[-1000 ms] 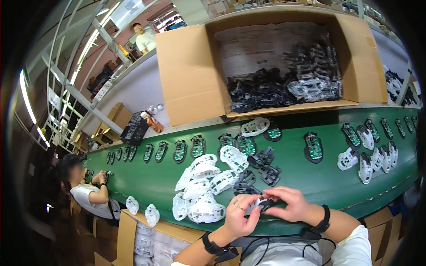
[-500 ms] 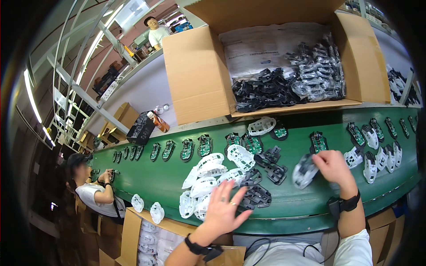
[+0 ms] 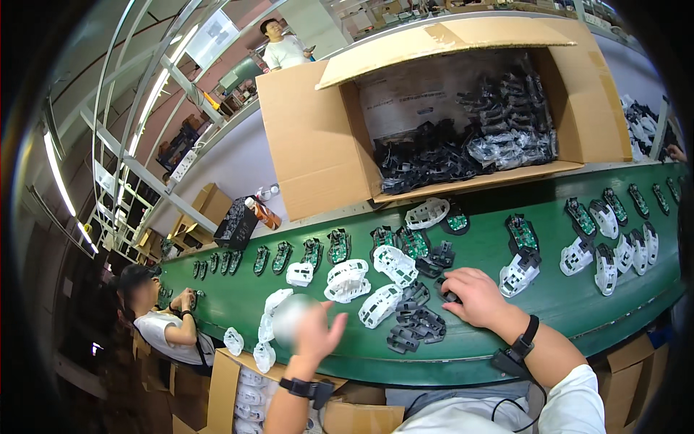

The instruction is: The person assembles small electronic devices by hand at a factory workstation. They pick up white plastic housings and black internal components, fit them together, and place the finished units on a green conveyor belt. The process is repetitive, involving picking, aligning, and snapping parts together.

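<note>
My left hand [image 3: 315, 336], its thumb spread apart, is beside a motion-blurred white plastic shell [image 3: 290, 318] at its outer side; the other fingers are partly smeared. Several white shells lie around it, including one upright shell [image 3: 347, 280] and one [image 3: 380, 305] nearer the middle. My right hand [image 3: 477, 298] has its fingers closed on a black plastic frame [image 3: 450, 295], mostly hidden under them. A pile of similar black frames [image 3: 419, 322] lies just left of it. To its right rests a white shell with a black part fitted [image 3: 519, 273], below a green circuit board in a black base [image 3: 522, 233].
Circuit-board bases [image 3: 338, 246] line the far side of the green belt [image 3: 491, 340]. A large carton [image 3: 311, 137] of black parts stands behind it. More white shells [image 3: 606, 271] lie at right. A bottle [image 3: 263, 214] stands far left; a co-worker [image 3: 163, 318] sits at left.
My left hand has moved left, and white shells from the pile are now spread leftward. My right hand has let go of the white shell and moved left onto a black frame.
</note>
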Tool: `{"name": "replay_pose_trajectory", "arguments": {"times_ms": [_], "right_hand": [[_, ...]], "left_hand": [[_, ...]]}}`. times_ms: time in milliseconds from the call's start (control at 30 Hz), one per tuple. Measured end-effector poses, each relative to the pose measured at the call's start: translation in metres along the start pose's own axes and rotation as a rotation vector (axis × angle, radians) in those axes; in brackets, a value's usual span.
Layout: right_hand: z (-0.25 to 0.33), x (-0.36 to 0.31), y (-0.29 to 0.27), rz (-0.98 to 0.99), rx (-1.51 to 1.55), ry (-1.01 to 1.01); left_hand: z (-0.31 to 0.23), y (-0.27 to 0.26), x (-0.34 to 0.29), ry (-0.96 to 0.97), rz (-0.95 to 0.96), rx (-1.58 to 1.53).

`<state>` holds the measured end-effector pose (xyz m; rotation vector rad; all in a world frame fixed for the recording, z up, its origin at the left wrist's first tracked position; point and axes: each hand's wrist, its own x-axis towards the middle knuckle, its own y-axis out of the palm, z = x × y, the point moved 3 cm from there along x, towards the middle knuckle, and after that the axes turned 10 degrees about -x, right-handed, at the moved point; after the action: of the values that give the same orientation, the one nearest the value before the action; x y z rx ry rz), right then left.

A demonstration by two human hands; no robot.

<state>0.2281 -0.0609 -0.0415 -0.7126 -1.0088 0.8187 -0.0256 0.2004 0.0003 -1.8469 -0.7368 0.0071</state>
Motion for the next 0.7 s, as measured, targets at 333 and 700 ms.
{"name": "replay_pose_trajectory", "arguments": {"times_ms": [333,700], "right_hand": [[-0.009,-0.014,-0.011,-0.124,0.253,0.092],[-0.009,-0.027,-0.024,0.048,-0.234,0.295]], "left_hand": [[-0.067,0.072,0.045,0.189,0.364,0.120],[-0.050,0.005,-0.018,-0.103,-0.084,-0.033]]}}
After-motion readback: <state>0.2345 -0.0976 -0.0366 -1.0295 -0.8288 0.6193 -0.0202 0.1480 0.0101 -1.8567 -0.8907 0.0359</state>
